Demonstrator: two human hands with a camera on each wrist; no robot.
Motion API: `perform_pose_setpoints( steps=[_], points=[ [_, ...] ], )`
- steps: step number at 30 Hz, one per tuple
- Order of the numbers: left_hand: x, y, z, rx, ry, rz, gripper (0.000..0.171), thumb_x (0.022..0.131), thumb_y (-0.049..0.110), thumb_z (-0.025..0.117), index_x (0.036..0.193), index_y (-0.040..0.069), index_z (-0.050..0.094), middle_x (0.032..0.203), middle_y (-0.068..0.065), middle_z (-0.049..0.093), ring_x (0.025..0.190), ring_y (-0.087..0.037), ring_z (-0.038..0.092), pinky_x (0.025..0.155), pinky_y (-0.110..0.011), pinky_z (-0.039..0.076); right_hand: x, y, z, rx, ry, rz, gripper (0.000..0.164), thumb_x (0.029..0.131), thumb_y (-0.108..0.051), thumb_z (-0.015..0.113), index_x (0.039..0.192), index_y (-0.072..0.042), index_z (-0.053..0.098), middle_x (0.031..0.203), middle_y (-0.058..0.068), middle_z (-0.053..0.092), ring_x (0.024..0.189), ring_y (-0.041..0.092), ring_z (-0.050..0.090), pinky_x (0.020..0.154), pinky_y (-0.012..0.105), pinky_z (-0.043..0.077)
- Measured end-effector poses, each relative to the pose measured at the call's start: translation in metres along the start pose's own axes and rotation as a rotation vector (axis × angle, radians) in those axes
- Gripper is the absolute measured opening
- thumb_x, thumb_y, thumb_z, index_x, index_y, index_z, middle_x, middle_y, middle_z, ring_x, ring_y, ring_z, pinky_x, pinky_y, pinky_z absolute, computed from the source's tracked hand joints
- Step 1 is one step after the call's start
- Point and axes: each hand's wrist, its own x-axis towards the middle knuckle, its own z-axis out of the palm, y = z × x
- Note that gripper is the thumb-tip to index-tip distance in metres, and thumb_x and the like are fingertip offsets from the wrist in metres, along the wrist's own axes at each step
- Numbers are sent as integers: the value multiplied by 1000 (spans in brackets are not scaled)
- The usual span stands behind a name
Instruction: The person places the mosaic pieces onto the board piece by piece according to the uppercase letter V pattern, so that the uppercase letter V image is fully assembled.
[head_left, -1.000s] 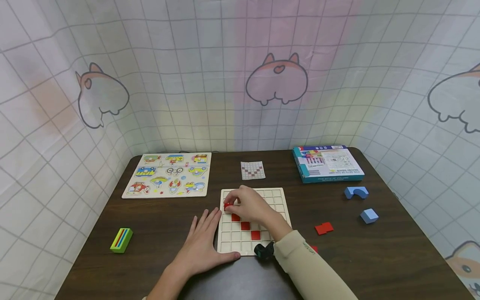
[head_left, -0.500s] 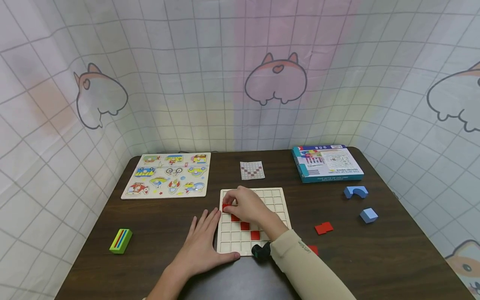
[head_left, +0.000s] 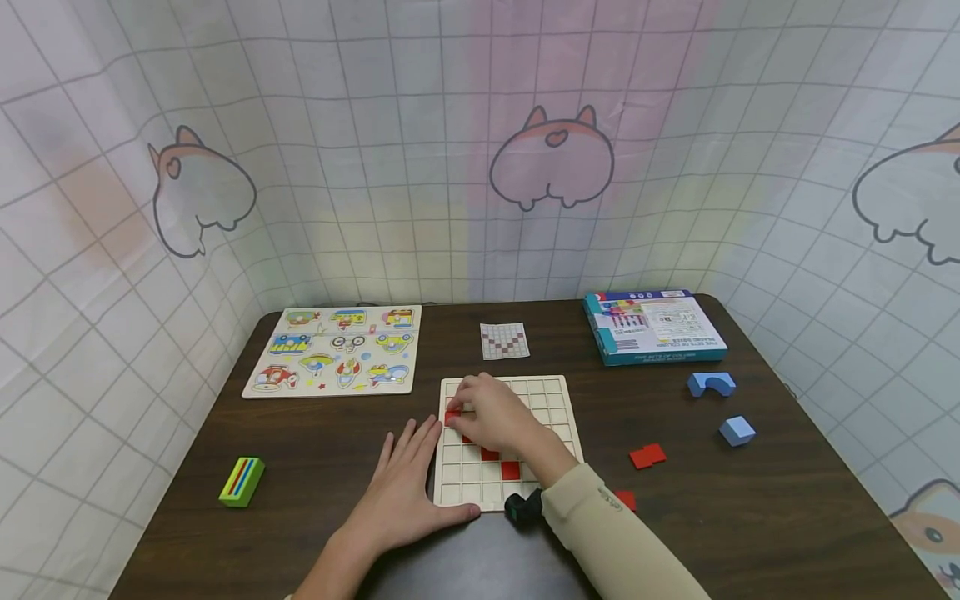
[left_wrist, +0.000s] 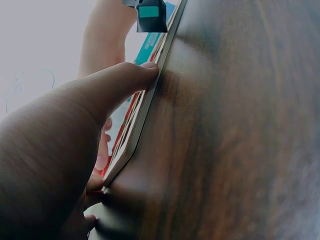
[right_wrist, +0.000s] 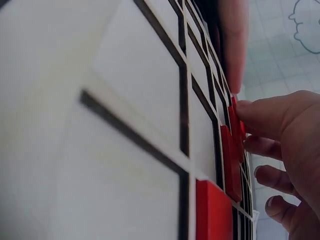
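A cream grid board (head_left: 461, 490) lies flat in front of me, with several red square tiles (head_left: 511, 471) set in a diagonal across its cells. My right hand (head_left: 495, 414) reaches over it, thumb and fingertips pinching a red tile (head_left: 452, 417) at the left column. From the right wrist, the thumb (right_wrist: 262, 115) is against the far red tiles, and nearer red tiles (right_wrist: 214, 212) stand slightly above the grid. My left hand (head_left: 405, 483) is spread beside the board's left side. Its thumb (left_wrist: 142, 75) touches the board's front edge in the left wrist view.
Loose red tiles (head_left: 648, 456) lie right of the board, one partly behind the right sleeve. A pattern card (head_left: 505, 341) is behind the board, a picture puzzle (head_left: 330, 350) back left, a box (head_left: 656, 327) back right. Blue blocks (head_left: 712, 383) and a green striped block (head_left: 242, 482) lie at the sides.
My right hand has shifted very slightly, its fingers curling lower over the tile at the left column. That tile now sits in line with its cell. The left hand stays in place.
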Motion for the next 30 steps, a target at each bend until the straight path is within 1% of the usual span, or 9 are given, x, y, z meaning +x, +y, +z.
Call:
perform_pose_setpoints(
  steps=[4,6,10,12,16,19,24,27,30],
  points=[
    [0,0,0,2,2,1,140,74,95,76,179,17,26,187,-5,25,175,-38,15,140,-68,7,-2,2,0,-18,6,-24,23,101,-33,83,120,-21,87,122,-6,77,112,17,66,103,38,58],
    [0,0,0,3,1,2,140,74,95,76,179,17,26,187,-5,25,175,-38,15,140,-68,7,-3,3,0,-10,10,-26,26,101,-34,83,123,-21,86,125,-5,77,115,19,67,107,40,57],
    [0,0,0,5,-3,2,139,74,95,76,179,18,26,187,-5,25,175,-37,14,140,-68,6,-8,7,-1,33,11,1,32,101,-37,82,128,-21,83,132,-5,76,123,19,66,115,43,55],
    [0,0,1,6,-5,0,139,74,96,75,179,18,26,187,-5,24,175,-37,14,140,-68,6,-11,7,-2,75,11,25,33,100,-38,82,129,-21,82,134,-5,76,126,18,66,117,43,54],
    [0,0,1,4,-2,-2,140,74,96,76,179,17,26,187,-5,25,175,-37,14,141,-67,6,-17,8,-8,179,18,77,33,99,-37,83,128,-21,81,134,-6,76,125,18,64,114,44,56],
    [0,0,1,3,0,-3,141,73,96,76,179,17,26,187,-4,25,175,-37,15,141,-67,6,-25,8,-13,233,16,104,34,99,-37,82,129,-21,80,135,-5,75,125,20,64,112,46,56],
    [1,-1,2,3,4,-3,141,73,97,76,179,18,25,187,-4,25,175,-36,15,141,-67,6,-39,10,-20,265,9,98,36,100,-36,82,131,-19,79,132,-2,77,122,24,64,110,50,56],
    [1,0,2,0,2,-5,141,73,96,76,179,18,25,187,-4,25,175,-36,15,141,-67,6,-49,11,-23,269,22,92,36,100,-37,84,130,-19,80,128,-4,78,118,21,64,105,48,58],
    [1,0,1,0,-4,-11,141,73,96,76,179,18,25,187,-4,25,175,-36,15,141,-67,6,-60,11,-26,282,37,106,35,99,-37,84,129,-20,80,126,-6,79,116,19,64,103,46,58]
  ],
)
